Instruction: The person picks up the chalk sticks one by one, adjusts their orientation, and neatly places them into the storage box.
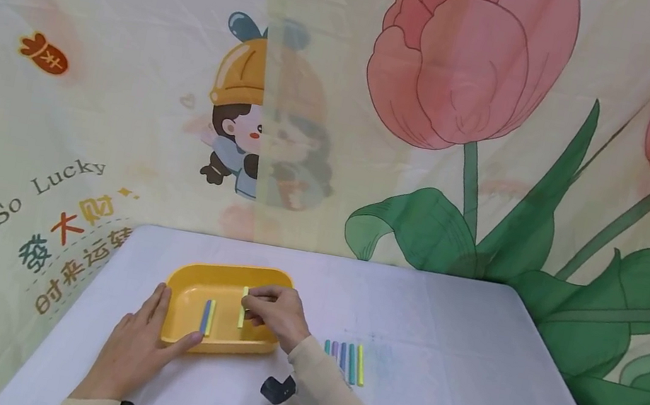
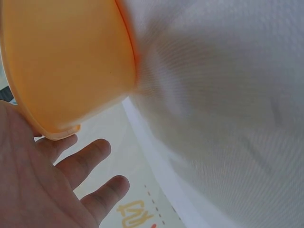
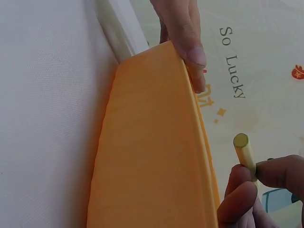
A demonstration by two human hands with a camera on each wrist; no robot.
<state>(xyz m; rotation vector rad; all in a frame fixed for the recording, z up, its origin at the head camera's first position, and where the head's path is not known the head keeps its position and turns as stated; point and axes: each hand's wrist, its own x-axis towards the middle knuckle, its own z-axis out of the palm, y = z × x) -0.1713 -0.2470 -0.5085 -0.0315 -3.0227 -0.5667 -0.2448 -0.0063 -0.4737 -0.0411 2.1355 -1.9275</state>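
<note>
A yellow tray (image 1: 189, 287) sits on the white table (image 1: 438, 336). My right hand (image 1: 267, 310) hovers over the tray's right half and pinches a yellow-green stick (image 1: 243, 306) between thumb and fingers; the right wrist view shows that stick (image 3: 244, 148) end-on above the tray's rim (image 3: 152, 156). My left hand (image 1: 146, 339) lies flat on the table beside the tray's left end, fingers straight, with its thumb (image 3: 190, 42) on the front rim. A blue stick (image 1: 205, 316) and a yellow one lie side by side inside the tray. The left wrist view shows the tray's underside (image 2: 66, 61) above my palm (image 2: 42, 185).
Several coloured sticks (image 1: 345, 361) lie in a row on the table right of my right forearm. A small black object (image 1: 277, 389) sits below that forearm. A printed fabric backdrop (image 1: 444, 108) hangs behind the table, whose edges fall away at left and right.
</note>
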